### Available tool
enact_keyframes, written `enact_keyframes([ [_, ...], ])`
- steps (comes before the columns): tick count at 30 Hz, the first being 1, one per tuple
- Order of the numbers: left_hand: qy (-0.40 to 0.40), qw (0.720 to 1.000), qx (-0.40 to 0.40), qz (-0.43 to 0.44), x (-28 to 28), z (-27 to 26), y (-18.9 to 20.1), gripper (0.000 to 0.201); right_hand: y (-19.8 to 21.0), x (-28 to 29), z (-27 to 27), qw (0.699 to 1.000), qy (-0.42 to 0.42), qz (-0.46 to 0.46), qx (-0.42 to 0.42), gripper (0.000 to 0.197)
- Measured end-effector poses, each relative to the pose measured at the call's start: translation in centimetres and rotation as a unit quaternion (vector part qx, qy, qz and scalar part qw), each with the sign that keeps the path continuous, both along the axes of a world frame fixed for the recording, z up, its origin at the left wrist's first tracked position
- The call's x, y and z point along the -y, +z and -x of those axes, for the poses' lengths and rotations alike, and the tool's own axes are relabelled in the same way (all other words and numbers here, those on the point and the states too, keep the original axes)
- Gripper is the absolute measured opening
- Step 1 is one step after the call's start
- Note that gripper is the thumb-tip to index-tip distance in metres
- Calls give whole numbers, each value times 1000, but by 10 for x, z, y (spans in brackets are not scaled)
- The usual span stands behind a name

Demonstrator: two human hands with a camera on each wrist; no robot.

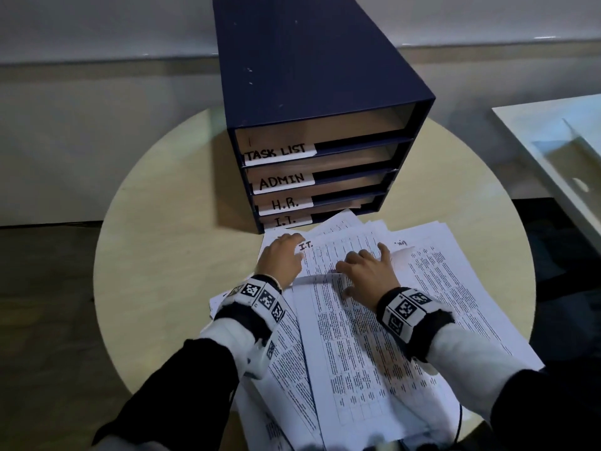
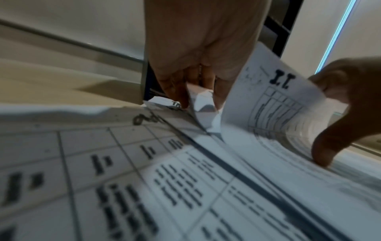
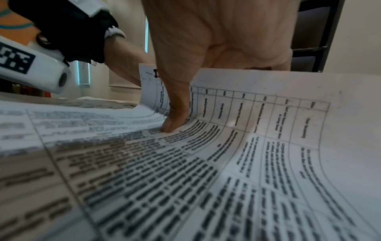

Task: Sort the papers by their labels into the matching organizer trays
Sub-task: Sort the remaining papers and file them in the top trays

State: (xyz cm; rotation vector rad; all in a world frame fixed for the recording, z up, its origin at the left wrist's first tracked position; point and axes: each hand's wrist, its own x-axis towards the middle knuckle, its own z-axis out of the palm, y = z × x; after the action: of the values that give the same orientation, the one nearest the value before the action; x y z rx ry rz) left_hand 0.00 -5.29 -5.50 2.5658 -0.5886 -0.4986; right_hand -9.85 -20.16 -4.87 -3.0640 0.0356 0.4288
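A dark blue organizer (image 1: 309, 76) stands at the back of the round table (image 1: 162, 239), with trays labelled TASK LIST, ADMIN, H.R. and I.T. (image 1: 286, 220) from top to bottom. A loose pile of printed papers (image 1: 439, 288) lies in front of it. The top sheet (image 1: 328, 255) is marked I.T. and its far edge curls upward (image 2: 274, 101). My left hand (image 1: 282, 257) pinches that sheet's left corner (image 2: 202, 101). My right hand (image 1: 367, 271) holds the same sheet, thumb (image 3: 177, 114) pressing its printed face and fingers hidden behind its raised edge (image 3: 268, 78).
A white shelf unit (image 1: 553, 141) stands off to the right of the table. The papers spread over the table's near right half and overhang its front edge. Bare tabletop shows on the left. A thin black cable (image 1: 458, 424) hangs at the front.
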Motion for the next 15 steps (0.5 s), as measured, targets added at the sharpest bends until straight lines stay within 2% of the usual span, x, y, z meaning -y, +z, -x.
enact_keyframes([
  [5,25,996,-20,83,-2,7,14,27,4,0,-1,997,15,-13,78,19],
  [8,5,996,-17,89,-3,5,22,30,15,-1,-10,995,21,2,98,24],
  [11,8,986,-59,158,-1,5,34,23,27,3,-20,994,-1,-52,98,22],
  [13,63,965,-102,233,-1,5,37,18,30,6,-26,989,-33,-68,124,23],
  [15,146,920,-175,318,-1,7,38,19,34,9,-31,981,-71,-81,161,19],
])
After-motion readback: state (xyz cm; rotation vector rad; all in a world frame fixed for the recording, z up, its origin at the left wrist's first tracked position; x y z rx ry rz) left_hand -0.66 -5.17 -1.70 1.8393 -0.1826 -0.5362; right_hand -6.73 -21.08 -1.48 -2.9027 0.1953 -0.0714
